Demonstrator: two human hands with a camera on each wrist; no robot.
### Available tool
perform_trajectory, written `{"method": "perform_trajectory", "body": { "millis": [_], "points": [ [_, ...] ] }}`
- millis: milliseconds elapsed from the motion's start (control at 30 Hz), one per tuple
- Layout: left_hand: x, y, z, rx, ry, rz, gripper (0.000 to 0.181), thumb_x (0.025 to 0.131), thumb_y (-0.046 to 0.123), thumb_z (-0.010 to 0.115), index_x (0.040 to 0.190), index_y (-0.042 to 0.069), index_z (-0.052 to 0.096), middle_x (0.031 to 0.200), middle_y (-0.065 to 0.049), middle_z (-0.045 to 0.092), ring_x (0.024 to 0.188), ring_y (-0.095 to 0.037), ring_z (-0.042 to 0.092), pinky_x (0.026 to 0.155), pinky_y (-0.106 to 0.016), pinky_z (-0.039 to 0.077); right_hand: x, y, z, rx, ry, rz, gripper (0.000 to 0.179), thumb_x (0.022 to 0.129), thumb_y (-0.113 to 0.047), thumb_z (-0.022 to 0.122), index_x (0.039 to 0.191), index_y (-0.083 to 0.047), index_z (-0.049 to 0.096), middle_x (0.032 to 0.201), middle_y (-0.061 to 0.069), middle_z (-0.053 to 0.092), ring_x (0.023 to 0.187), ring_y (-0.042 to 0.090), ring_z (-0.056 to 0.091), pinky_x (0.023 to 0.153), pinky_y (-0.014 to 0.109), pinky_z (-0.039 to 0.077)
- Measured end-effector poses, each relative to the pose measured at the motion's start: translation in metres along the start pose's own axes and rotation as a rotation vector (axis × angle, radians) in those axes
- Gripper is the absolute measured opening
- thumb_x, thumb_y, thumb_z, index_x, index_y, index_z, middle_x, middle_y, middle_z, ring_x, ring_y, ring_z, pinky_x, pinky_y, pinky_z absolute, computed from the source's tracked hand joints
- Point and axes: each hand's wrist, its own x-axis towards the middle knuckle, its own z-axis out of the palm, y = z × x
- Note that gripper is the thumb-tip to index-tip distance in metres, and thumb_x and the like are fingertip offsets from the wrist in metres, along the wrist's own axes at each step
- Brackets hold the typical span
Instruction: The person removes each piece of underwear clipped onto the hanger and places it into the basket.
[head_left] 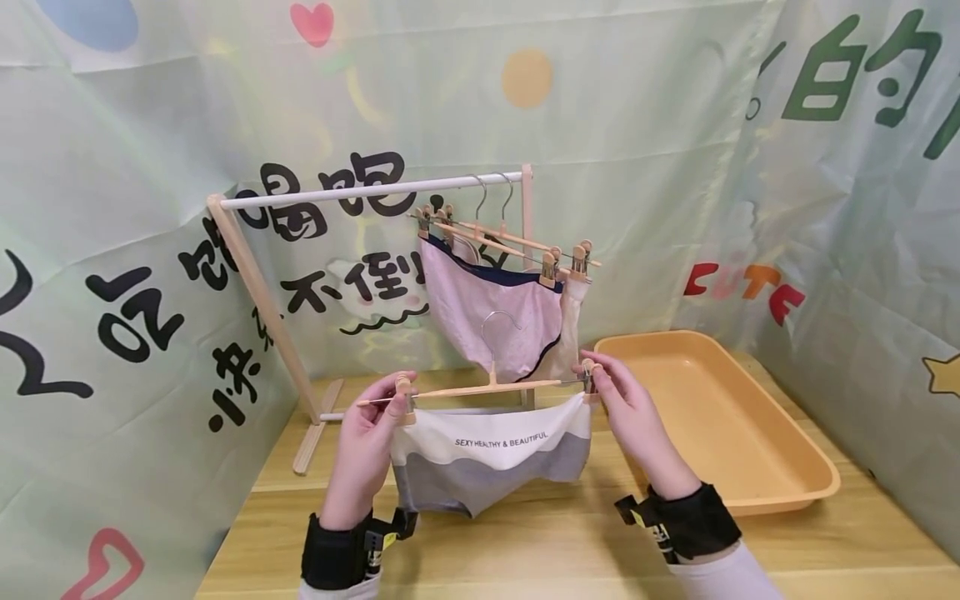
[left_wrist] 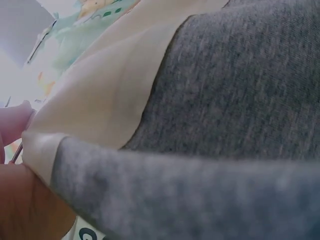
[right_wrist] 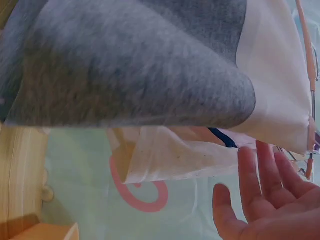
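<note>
A pair of grey and white underpants [head_left: 491,458], printed with lettering, hangs by its waistband from a clip hanger [head_left: 492,387] in front of the rack. The left hand [head_left: 366,433] pinches the hanger's left clip [head_left: 406,396]. At the other end, the right hand [head_left: 633,417] holds the right clip [head_left: 588,379] between thumb and forefinger. Its other fingers [right_wrist: 250,182] extend loosely behind the cloth in the right wrist view. Grey fabric [left_wrist: 235,90] fills most of the left wrist view, where fingertips [left_wrist: 17,120] show beside the waistband corner.
Behind the hands stands a small rack with a white rail [head_left: 360,191]. Pink underpants [head_left: 495,317] with dark trim hang there on a clip hanger, partly covering a cream pair [head_left: 572,325]. An orange tray [head_left: 712,417] sits on the wooden table [head_left: 540,550] at the right.
</note>
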Motion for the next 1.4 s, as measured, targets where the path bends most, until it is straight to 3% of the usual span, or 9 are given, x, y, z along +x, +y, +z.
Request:
{"method": "perform_trajectory", "body": {
  "millis": [133, 267, 367, 633, 900, 1133, 1400],
  "points": [
    [0.001, -0.003, 0.001, -0.039, -0.015, -0.014, 0.035, 0.095, 0.009, 0.054, 0.122, -0.013, 0.053, 0.097, 0.004, 0.065, 0.091, -0.014, 0.054, 0.075, -0.017, 0.049, 0.000, -0.002, -0.001, 0.065, -0.022, 0.018, 0.042, 0.102, -0.030, 0.041, 0.130, -0.001, 0.053, 0.111, 0.017, 0.066, 0.104, 0.021, 0.060, 0.078, 0.017, 0.051],
    [0.002, -0.006, 0.001, -0.067, -0.020, -0.038, 0.037, 0.096, 0.010, 0.054, 0.124, -0.013, 0.052, 0.097, 0.005, 0.064, 0.092, -0.014, 0.054, 0.075, -0.017, 0.049, 0.001, -0.004, -0.003, 0.116, -0.030, 0.032, 0.041, 0.101, -0.028, 0.045, 0.126, 0.003, 0.054, 0.102, 0.003, 0.067, 0.098, 0.019, 0.061, 0.077, 0.017, 0.052],
    [0.005, -0.009, 0.001, -0.079, -0.028, -0.053, 0.038, 0.096, 0.011, 0.053, 0.125, -0.013, 0.051, 0.097, 0.005, 0.064, 0.093, -0.014, 0.054, 0.075, -0.017, 0.050, 0.002, -0.004, -0.004, 0.136, -0.029, 0.049, 0.040, 0.100, -0.026, 0.048, 0.125, 0.004, 0.055, 0.099, 0.000, 0.066, 0.094, 0.016, 0.059, 0.075, 0.016, 0.051],
    [0.012, -0.015, -0.002, -0.086, -0.041, -0.098, 0.040, 0.096, 0.013, 0.055, 0.128, -0.011, 0.050, 0.098, 0.008, 0.066, 0.100, -0.016, 0.053, 0.082, -0.019, 0.048, 0.002, -0.006, -0.008, 0.135, -0.042, 0.064, 0.038, 0.098, -0.024, 0.051, 0.121, 0.006, 0.056, 0.095, 0.001, 0.065, 0.089, 0.010, 0.059, 0.071, 0.015, 0.052],
    [0.015, -0.022, -0.009, -0.077, -0.021, -0.162, 0.032, 0.093, 0.011, 0.059, 0.120, -0.005, 0.056, 0.096, 0.008, 0.069, 0.097, -0.013, 0.057, 0.083, -0.018, 0.049, 0.000, -0.008, -0.011, 0.167, -0.064, 0.047, 0.031, 0.096, -0.017, 0.054, 0.118, 0.006, 0.056, 0.102, -0.014, 0.064, 0.093, 0.008, 0.061, 0.072, 0.014, 0.054],
    [0.015, -0.022, -0.012, 0.014, -0.024, -0.230, 0.032, 0.091, 0.011, 0.062, 0.119, -0.003, 0.053, 0.094, 0.011, 0.068, 0.094, -0.010, 0.057, 0.071, -0.016, 0.045, -0.001, -0.009, -0.015, 0.085, -0.041, 0.044, 0.034, 0.095, -0.021, 0.056, 0.118, 0.004, 0.057, 0.102, -0.017, 0.063, 0.091, 0.008, 0.060, 0.071, 0.013, 0.052],
    [0.015, -0.024, -0.015, 0.183, -0.026, -0.255, 0.038, 0.090, 0.019, 0.064, 0.121, -0.002, 0.055, 0.104, 0.000, 0.060, 0.096, -0.016, 0.053, 0.079, -0.024, 0.045, -0.003, -0.011, -0.013, 0.047, -0.031, 0.037, 0.032, 0.093, -0.021, 0.059, 0.117, 0.000, 0.060, 0.095, -0.011, 0.062, 0.079, 0.009, 0.056, 0.060, 0.015, 0.048]
  ]
}}
